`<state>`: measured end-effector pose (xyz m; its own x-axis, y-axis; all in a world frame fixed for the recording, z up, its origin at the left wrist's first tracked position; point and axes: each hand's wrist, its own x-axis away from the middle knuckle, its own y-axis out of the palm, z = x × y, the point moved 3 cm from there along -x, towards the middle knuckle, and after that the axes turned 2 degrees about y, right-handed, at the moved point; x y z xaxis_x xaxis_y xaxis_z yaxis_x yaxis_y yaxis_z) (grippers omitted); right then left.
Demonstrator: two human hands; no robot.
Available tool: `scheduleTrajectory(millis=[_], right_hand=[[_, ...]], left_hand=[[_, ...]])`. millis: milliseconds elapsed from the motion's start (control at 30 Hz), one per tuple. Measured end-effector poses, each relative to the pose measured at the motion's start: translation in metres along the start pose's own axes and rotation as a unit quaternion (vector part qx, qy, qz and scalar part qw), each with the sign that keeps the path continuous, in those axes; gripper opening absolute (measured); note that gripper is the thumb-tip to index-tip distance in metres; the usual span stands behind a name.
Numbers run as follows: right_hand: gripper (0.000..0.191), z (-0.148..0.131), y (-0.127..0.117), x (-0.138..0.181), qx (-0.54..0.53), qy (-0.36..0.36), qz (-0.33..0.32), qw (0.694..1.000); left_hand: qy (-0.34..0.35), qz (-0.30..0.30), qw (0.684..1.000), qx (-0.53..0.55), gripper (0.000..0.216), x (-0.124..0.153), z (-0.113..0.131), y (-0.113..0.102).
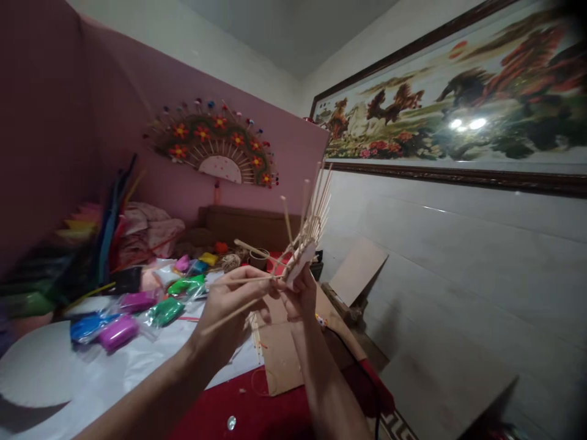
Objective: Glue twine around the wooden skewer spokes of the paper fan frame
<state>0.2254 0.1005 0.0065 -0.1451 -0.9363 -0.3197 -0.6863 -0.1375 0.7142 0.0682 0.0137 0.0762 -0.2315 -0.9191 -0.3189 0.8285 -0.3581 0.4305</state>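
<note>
A stick fan frame (300,261), made of thin pale sticks (321,201) spreading from a light, thick-edged base, is held up in front of me. My right hand (300,296) grips the base from below, with the sticks pointing up and outward. Beside its lower left edge, my left hand (236,299) pinches one of several thin wooden sticks (247,280) that stick out to the left. Twine-like strands appear woven among the sticks near the base. Blur hides exactly where the left fingertips touch the frame.
Bags of coloured clay (167,311) lie on white sheeting at left, near a white disc (39,363). A cardboard sheet (282,360) rests on red cloth (247,403) beneath my hands. A twine ball (230,263) sits behind. A decorated fan (220,143) hangs on the pink wall.
</note>
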Motion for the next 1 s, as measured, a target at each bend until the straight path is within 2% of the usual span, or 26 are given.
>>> scheduleTrajectory(millis=[133, 300, 733, 1000], right_hand=[[0.028, -0.004, 0.002, 0.000, -0.039, -0.020, 0.012, 0.999], [0.031, -0.010, 0.006, 0.001, -0.043, -0.039, 0.039, 0.998], [0.029, -0.019, 0.017, 0.017, -0.016, -0.104, 0.128, 0.986], [0.032, -0.013, 0.016, 0.017, 0.030, -0.110, 0.139, 0.984]], left_hand=[[-0.020, 0.035, 0.997, 0.064, 0.006, -0.011, 0.006, -0.012], [-0.047, 0.019, 0.994, 0.092, 0.011, -0.024, 0.001, -0.027], [-0.059, 0.029, 0.996, 0.054, 0.020, -0.052, -0.018, -0.057], [-0.053, 0.026, 0.997, 0.050, 0.015, -0.055, -0.019, -0.068]])
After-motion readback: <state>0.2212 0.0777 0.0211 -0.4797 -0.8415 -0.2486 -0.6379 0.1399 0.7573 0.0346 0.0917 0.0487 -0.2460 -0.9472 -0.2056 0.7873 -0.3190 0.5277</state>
